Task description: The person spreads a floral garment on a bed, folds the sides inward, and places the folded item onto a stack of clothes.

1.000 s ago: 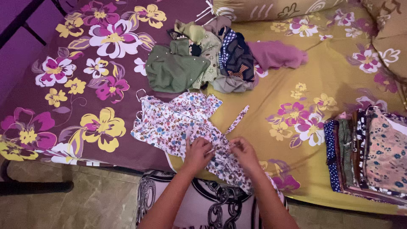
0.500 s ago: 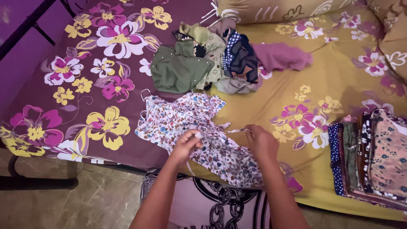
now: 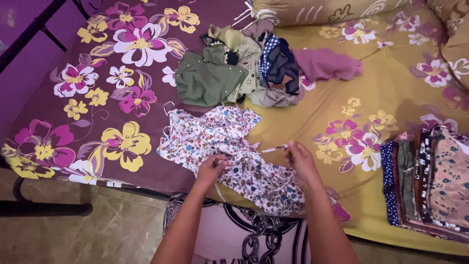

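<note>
Fingers of both hands pinched on floral garment (image 3: 229, 146) (its thin ties), flowered bedsheet (image 3: 97, 98), tiled floor (image 3: 97, 230).

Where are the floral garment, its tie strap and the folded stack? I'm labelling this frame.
floral garment (image 3: 205, 134): head view, on its spread upper body.
tie strap (image 3: 273, 148): head view, on its taut middle.
folded stack (image 3: 430, 181): head view, on its top layers.
</note>
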